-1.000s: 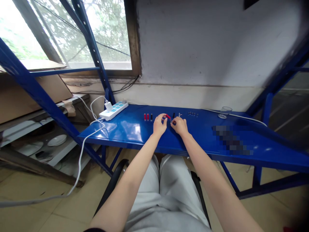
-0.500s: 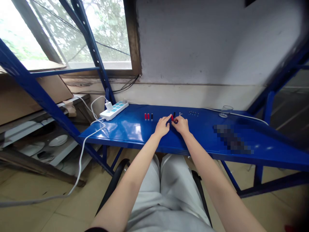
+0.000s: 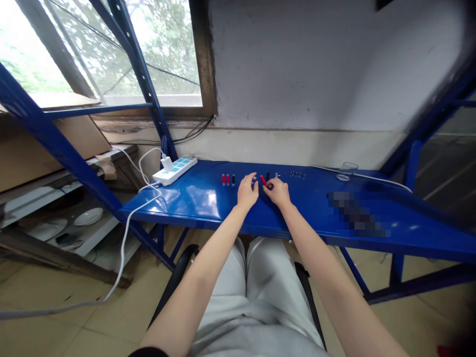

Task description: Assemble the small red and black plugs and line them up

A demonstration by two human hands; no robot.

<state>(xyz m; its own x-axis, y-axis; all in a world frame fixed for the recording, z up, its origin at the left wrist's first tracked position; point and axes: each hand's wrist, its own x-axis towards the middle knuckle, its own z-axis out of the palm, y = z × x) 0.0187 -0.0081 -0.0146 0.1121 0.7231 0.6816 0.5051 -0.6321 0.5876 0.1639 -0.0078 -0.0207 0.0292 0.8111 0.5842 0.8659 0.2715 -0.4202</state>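
Observation:
My right hand (image 3: 277, 191) has its fingers closed at a small red cylindrical piece (image 3: 263, 180), which tilts to the left over the tabletop. My left hand (image 3: 247, 190) is held just to the left with thumb and fingers apart and nothing in it. Behind the right hand's fingers stands a black piece (image 3: 267, 176), and beside it a small pale piece (image 3: 276, 175). Left of my hands, two red pieces (image 3: 225, 179) and a dark piece (image 3: 233, 179) with pale lower ends form a short row. The lower part of the held piece is hidden by my fingers.
Several tiny metallic parts (image 3: 298, 174) lie to the right on the blue table (image 3: 186, 203). Farther right are a clear glass cup (image 3: 347, 171) and a blurred dark object (image 3: 357, 215). A white power strip (image 3: 175, 170) with cables occupies the left end.
My left hand has come away from the red piece, its fingers drawing back to the left. The red piece now leans more to the left in my right hand.

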